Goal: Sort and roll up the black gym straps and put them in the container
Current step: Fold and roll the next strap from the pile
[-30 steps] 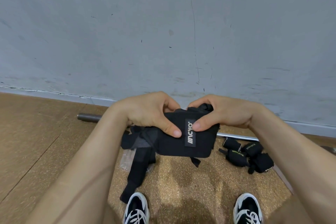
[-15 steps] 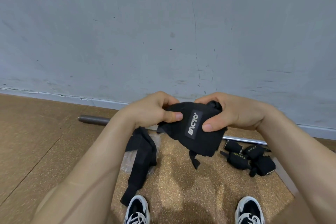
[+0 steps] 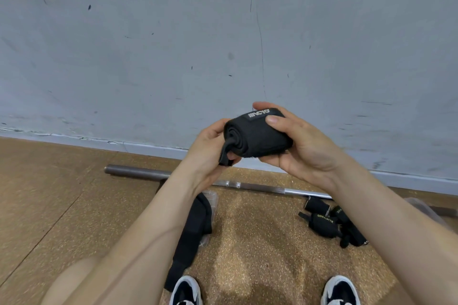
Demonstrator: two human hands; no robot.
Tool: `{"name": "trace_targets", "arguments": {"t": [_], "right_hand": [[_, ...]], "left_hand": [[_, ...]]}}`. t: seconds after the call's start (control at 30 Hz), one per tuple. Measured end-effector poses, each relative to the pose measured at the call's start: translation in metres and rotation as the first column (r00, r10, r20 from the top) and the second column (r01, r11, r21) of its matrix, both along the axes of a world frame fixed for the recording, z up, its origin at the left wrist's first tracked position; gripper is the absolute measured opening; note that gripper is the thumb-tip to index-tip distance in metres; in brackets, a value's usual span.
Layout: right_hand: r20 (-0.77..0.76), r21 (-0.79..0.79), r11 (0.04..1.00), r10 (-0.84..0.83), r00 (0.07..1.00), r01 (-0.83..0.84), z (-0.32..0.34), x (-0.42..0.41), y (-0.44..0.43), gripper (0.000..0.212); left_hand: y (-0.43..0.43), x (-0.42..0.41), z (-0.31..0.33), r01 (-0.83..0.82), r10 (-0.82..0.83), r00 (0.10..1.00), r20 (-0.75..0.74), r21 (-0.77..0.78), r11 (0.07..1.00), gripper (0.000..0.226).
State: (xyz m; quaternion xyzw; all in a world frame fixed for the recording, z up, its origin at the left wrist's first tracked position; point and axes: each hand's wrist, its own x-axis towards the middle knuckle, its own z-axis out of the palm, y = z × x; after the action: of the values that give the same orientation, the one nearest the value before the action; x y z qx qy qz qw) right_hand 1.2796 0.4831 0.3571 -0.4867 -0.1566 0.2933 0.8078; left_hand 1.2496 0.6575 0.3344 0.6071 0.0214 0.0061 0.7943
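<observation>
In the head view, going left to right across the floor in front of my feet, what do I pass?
metal bar's left end → loose black strap → pile of rolled straps

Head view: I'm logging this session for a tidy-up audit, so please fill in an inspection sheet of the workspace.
Surface: speckled brown floor.
Job's things: rolled strap held up; loose strap lying on the floor; pile of rolled straps at right; clear plastic item, possibly the container, mostly hidden by the right forearm.
Clutter: steel bar along the wall.
Hands: left hand pinches the rolled strap's tail; right hand grips the roll.
Cables: nothing seen.
Surroundings: scuffed grey wall; shoes.
</observation>
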Motion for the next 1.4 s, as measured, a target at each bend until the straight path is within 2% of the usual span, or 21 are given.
{"name": "trace_targets", "arguments": {"t": [0.1, 0.17, 0.23, 0.33, 0.4, 0.47, 0.6, 0.67, 0.77, 0.87, 0.93, 1.0, 1.07, 1.13, 1.23, 1.3, 1.4], "right_hand": [[-0.086, 0.025, 0.998, -0.058, 0.995, 0.06, 0.0, 0.001, 0.004, 0.029], [-0.164, 0.069, 0.992, -0.095, 0.982, 0.108, 0.002, 0.0, 0.005, 0.035], [-0.233, 0.111, 0.983, -0.117, 0.965, 0.146, 0.003, 0.0, 0.005, 0.03], [-0.302, 0.165, 0.975, -0.095, 0.949, 0.15, 0.0, 0.0, 0.008, 0.036], [-0.313, 0.162, 0.98, -0.062, 0.948, 0.118, -0.003, 0.0, 0.009, 0.046], [-0.267, 0.074, 0.994, -0.059, 0.962, 0.081, -0.003, 0.002, 0.007, 0.046], [0.031, -0.28, 0.953, -0.107, 0.994, 0.112, -0.005, 0.007, -0.002, 0.053], [0.137, -0.329, 0.933, -0.104, 0.985, 0.144, -0.005, 0.009, -0.005, 0.052], [0.311, -0.42, 0.886, -0.062, 0.949, 0.196, 0.0, 0.01, -0.009, 0.058], [0.485, -0.586, 0.771, 0.087, 0.87, 0.25, 0.003, 0.007, -0.009, 0.056], [0.516, -0.623, 0.722, 0.09, 0.852, 0.301, -0.003, 0.005, -0.004, 0.052], [0.516, -0.604, 0.715, 0.014, 0.857, 0.352, -0.007, 0.007, 0.0, 0.041], [0.429, -0.541, 0.773, -0.085, 0.899, 0.331, -0.007, 0.011, 0.0, 0.027], [0.33, -0.458, 0.832, -0.166, 0.929, 0.312, -0.003, 0.015, -0.002, 0.02], [0.264, -0.401, 0.867, -0.2, 0.944, 0.296, -0.001, 0.019, -0.003, 0.013], [0.255, -0.402, 0.865, -0.211, 0.944, 0.302, -0.001, 0.022, -0.006, 0.011], [0.27, -0.426, 0.84, -0.236, 0.934, 0.335, -0.001, 0.027, -0.011, 0.016]], "left_hand": [[0.006, 0.0, -0.001, 0.073, -0.072, 0.997, 0.015, -0.012, 0.997, 0.032], [0.01, -0.002, 0.001, 0.137, -0.144, 0.989, 0.047, 0.113, 0.984, 0.025], [0.011, -0.004, 0.002, 0.167, -0.186, 0.981, 0.055, 0.253, 0.953, 0.021], [0.007, -0.006, 0.006, 0.114, -0.148, 0.987, 0.066, 0.365, 0.924, 0.006], [0.002, -0.007, 0.008, 0.04, -0.094, 0.99, 0.103, 0.433, 0.901, 0.008], [-0.002, -0.008, 0.008, -0.005, -0.059, 0.99, 0.125, 0.457, 0.889, 0.018], [0.002, -0.007, 0.008, -0.072, 0.042, 0.996, 0.079, 0.425, 0.902, 0.033], [0.006, -0.006, 0.009, -0.029, 0.008, 0.999, 0.047, 0.451, 0.892, 0.038], [0.006, -0.007, 0.011, 0.001, -0.01, 1.0, 0.015, 0.483, 0.876, 0.037], [-0.001, -0.004, 0.006, 0.014, -0.008, 1.0, -0.014, 0.544, 0.839, 0.032], [-0.006, -0.004, 0.001, 0.016, 0.008, 0.999, -0.042, 0.547, 0.837, 0.04], [-0.008, -0.002, -0.004, 0.026, 0.015, 0.998, -0.069, 0.557, 0.83, 0.04], [-0.008, 0.001, -0.006, 0.009, 0.036, 0.997, -0.068, 0.567, 0.824, 0.033], [-0.009, 0.003, -0.004, -0.111, 0.133, 0.991, 0.006, 0.594, 0.797, 0.025], [-0.014, 0.003, 0.001, -0.247, 0.229, 0.967, 0.109, 0.598, 0.762, 0.021], [-0.015, 0.003, 0.003, -0.25, 0.254, 0.964, 0.083, 0.615, 0.748, 0.025], [-0.009, 0.002, 0.004, -0.16, 0.216, 0.976, 0.003, 0.685, 0.711, 0.039]]}}
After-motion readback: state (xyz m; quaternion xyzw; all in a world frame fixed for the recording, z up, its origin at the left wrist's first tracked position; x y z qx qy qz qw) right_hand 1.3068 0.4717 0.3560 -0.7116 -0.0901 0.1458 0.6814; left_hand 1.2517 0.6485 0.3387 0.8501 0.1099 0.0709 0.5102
